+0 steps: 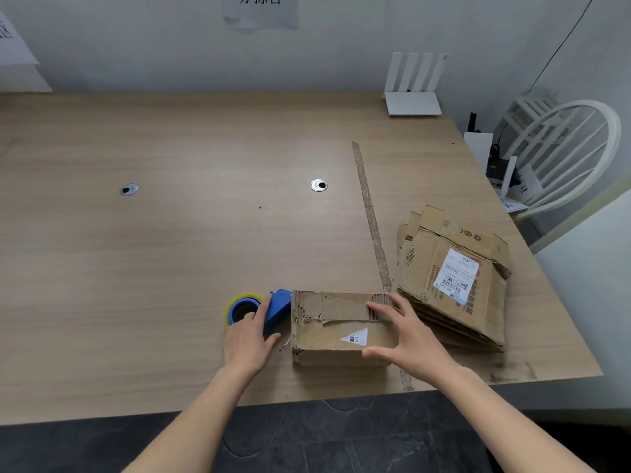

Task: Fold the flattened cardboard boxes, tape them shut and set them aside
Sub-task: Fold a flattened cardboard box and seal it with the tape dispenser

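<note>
A folded cardboard box [341,329] stands near the front edge of the wooden worktop [170,250]; its top flaps are closed, the edges torn and ragged, with a small white triangular label on the nearer flap. The right hand [406,332] spans the box's right end: its fingers [379,307] lie over the far flap and the thumb presses the near edge, so this hand is grasping the box. Touching the box's left side lies a blue tape dispenser [269,310] carrying a yellow-rimmed roll. The left hand [247,339] rests on the dispenser with fingers curled about its body, the index reaching the roll's core. Just right of the box, and slightly farther back, sits a stack of flattened cardboard boxes [450,278], the top one bearing a white shipping label. A strip of old brown tape [370,216] runs along the worktop from behind the box toward the far side. Well beyond the box, at the far right corner, stands a white router [413,87].
</note>
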The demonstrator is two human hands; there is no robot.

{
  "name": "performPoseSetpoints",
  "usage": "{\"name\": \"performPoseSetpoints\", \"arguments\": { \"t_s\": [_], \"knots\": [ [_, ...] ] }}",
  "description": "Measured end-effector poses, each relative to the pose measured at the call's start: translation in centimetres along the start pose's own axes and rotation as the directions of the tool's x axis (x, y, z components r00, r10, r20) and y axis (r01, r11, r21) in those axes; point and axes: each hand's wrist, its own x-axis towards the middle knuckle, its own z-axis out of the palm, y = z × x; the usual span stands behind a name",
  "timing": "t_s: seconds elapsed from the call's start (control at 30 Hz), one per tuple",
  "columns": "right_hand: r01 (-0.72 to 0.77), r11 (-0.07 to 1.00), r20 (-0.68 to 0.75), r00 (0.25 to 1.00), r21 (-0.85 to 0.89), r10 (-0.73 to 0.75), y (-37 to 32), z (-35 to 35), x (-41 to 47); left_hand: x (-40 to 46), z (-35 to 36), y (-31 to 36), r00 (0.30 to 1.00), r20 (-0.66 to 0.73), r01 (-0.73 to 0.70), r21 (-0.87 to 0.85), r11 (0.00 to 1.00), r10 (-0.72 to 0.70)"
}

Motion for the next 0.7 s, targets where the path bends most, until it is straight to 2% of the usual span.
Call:
{"name": "performPoseSetpoints", "arguments": {
  "t_s": [0.33,0.53,0.7],
  "knots": [
    [0.017,0.999,0.014,1.000,-0.031,-0.017,-2.1,0.3,1.6,0.9,-1.4,-3.7,0.998,0.012,0.059,-0.058,0.997,-0.058],
    [0.040,0.999,0.022,0.999,-0.002,-0.040,-8.1,2.9,4.4,0.0,-7.2,-10.2,0.975,-0.103,0.183,-0.118,0.976,-0.195],
    [0.038,0.999,0.026,0.999,-0.017,-0.038,-14.8,6.0,8.0,1.2,-13.2,-15.7,0.969,-0.170,0.141,-0.213,0.967,-0.179]
  ]
}}
